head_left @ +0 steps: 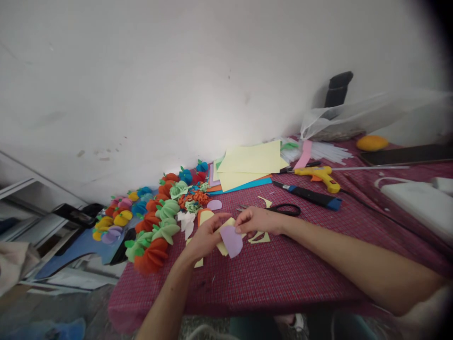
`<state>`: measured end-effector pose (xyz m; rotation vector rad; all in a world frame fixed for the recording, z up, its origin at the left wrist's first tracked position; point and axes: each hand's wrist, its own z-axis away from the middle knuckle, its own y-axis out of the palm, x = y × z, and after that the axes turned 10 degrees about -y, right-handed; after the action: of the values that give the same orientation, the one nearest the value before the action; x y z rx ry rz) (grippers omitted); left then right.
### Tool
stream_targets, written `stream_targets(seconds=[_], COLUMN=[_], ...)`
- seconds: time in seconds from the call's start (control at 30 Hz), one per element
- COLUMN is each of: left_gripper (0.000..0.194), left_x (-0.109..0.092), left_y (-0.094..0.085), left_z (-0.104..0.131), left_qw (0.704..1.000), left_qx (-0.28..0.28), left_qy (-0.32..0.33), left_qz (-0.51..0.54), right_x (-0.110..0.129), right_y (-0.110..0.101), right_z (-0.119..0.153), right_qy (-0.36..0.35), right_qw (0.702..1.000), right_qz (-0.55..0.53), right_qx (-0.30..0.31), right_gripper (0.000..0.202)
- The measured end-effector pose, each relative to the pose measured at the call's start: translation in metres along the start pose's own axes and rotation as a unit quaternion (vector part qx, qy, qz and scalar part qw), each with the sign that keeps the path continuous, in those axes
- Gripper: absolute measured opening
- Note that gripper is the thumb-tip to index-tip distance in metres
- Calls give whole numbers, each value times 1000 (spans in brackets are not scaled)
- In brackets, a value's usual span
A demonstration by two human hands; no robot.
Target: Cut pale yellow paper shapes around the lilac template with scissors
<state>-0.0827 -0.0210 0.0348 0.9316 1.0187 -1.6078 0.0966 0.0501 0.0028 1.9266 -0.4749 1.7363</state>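
My right hand (260, 220) pinches the edge of a rounded lilac paper cutout (232, 242). Behind that cutout, my left hand (207, 237) is closed on pale yellow paper (222, 249), partly hidden by the lilac piece. Both hands are close together above the table. Black-handled scissors (288, 209) lie just beyond my right hand, their blades partly showing. Yellow paper scraps (262, 237) are under and beside the right wrist. Another lilac cutout (214, 204) rests on the table past my left hand, and a white crumpled piece (186, 223) is to its left.
Colourful paper pumpkins (152, 257) line the left of the red checked tablecloth (283, 278). Yellow sheets (251, 158) are stacked at the back. A utility knife (311, 196), a yellow glue gun (320, 175) with its cord, and a white device (421, 203) are on the right.
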Motion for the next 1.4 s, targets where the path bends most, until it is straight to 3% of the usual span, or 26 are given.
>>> stream_targets(seconds=[0.1,0.2,0.27,0.37,0.43,0.57,1.03,1.4], left_gripper=[48,40,38,37,35,26,34,24], left_x=[-3,-3,-1,3,4,4,4,1], left_y=[1,3,7,19,28,39,34,32], left_z=[-7,-10,-8,-4,-3,-8,-7,-2], left_qw=[996,958,937,941,944,932,932,944], left_qx=[-73,-216,-254,-211,-182,-195,-274,-252], left_qy=[35,89,88,60,83,133,129,126], left_qz=[43,164,222,259,263,274,201,171], right_x=[2,4,4,0,-1,1,-4,-4], right_y=[0,-1,-2,-1,3,12,24,25], right_z=[-2,-8,-12,-15,-14,-10,-9,-7], right_qy=[-16,-77,-117,-157,-170,-183,-144,-153], right_qw=[996,981,965,949,949,954,963,964], right_qz=[-59,-96,-106,-97,-86,-76,-161,-146], right_qx=[-58,-152,-210,-253,-252,-223,-162,-161], right_gripper=[21,25,25,25,25,23,25,24])
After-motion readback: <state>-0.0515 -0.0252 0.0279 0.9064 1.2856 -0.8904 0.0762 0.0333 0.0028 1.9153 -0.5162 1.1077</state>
